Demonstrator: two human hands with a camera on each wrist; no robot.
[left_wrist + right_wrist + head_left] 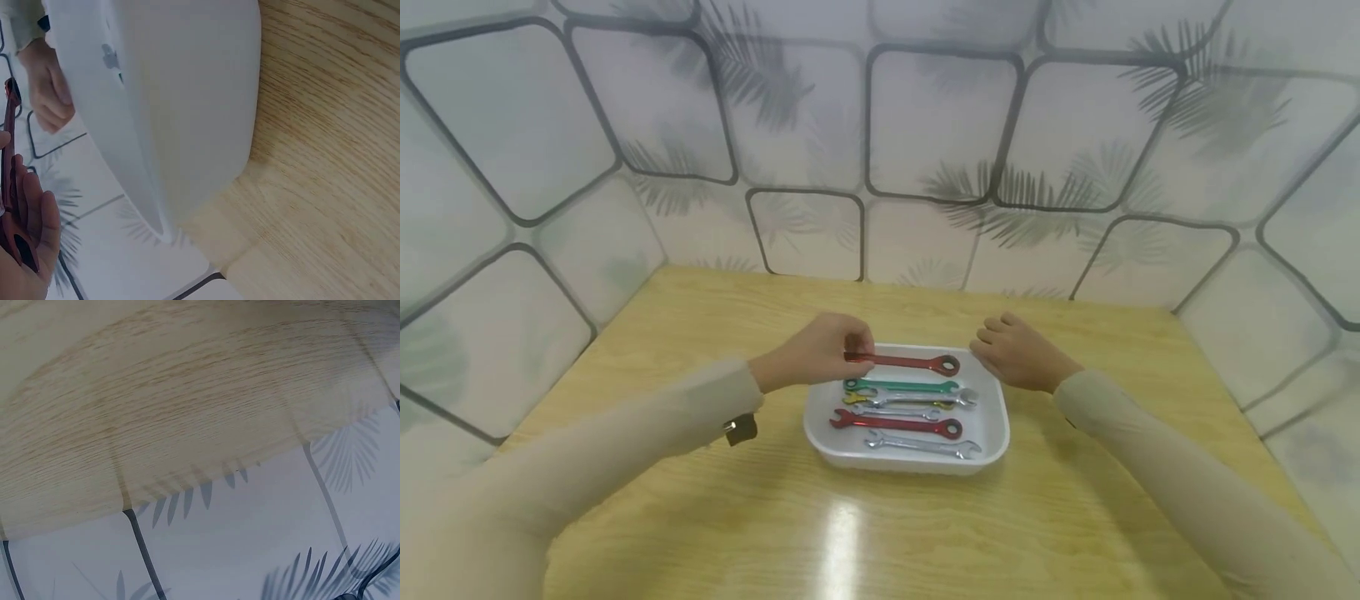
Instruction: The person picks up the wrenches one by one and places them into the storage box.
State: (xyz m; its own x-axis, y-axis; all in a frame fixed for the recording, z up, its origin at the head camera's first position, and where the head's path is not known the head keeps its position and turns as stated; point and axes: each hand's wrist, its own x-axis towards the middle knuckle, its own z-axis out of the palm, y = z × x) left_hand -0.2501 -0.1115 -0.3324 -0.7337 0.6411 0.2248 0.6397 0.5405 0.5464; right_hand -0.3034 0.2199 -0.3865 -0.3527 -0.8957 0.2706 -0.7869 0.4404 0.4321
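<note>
My left hand pinches a red ratcheting wrench by its left end, above the back part of a white tray. The wrench's ring end points right. In the left wrist view the red wrench lies along the fingers of that hand. My right hand, loosely curled, is at the tray's back right corner. The tray holds a green wrench, a second red wrench, a silver wrench, and more silver and yellow wrenches overlapping in the middle.
The tray stands on a wood-grain table. Behind it and at both sides rise pale walls with dark line shapes and leaf prints. A dark object is at the left sleeve's cuff. The right wrist view shows only table and wall.
</note>
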